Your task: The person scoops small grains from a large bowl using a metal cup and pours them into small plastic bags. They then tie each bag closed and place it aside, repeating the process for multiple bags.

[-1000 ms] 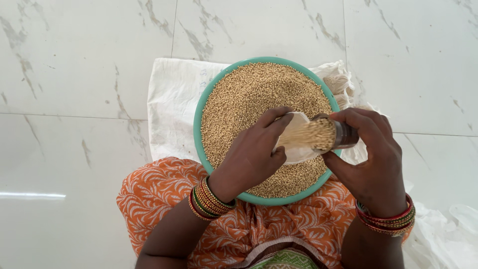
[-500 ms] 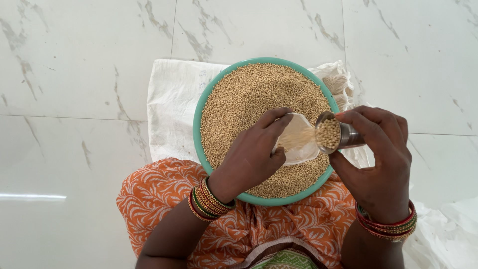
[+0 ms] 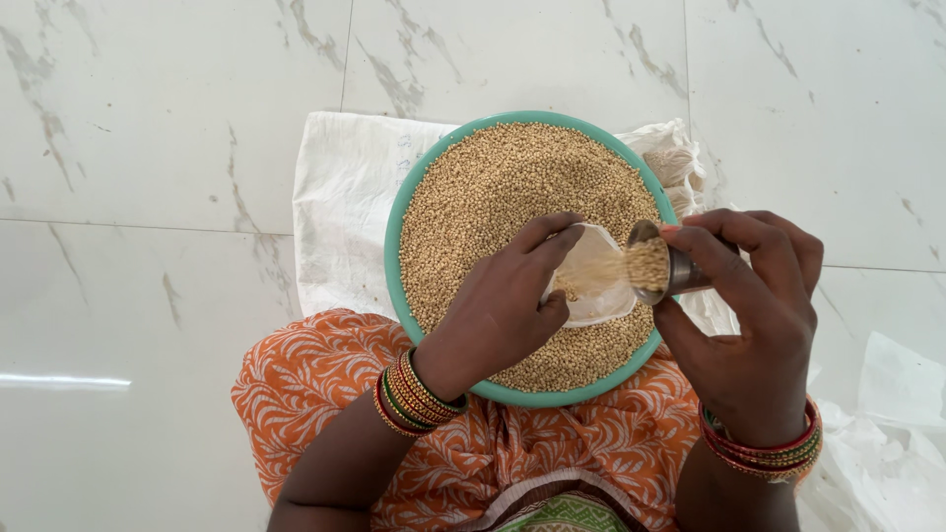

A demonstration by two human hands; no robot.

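A round teal basin (image 3: 396, 227) full of small tan grain (image 3: 493, 187) rests on a white woven sack (image 3: 340, 197) on the floor. My left hand (image 3: 503, 305) holds a small clear plastic bag (image 3: 591, 281) open over the basin. My right hand (image 3: 749, 315) grips a small steel cup (image 3: 660, 264), tipped on its side with its mouth toward the bag. Grain streams from the cup into the bag.
White marble floor tiles (image 3: 148, 148) surround the sack. Crumpled white plastic bags (image 3: 887, 433) lie at the lower right. My lap in orange patterned cloth (image 3: 325, 384) sits just under the basin's near rim.
The steel cup has tipped further toward the bag and less grain heaps at its mouth. The bag holds more grain. My left hand has stayed put.
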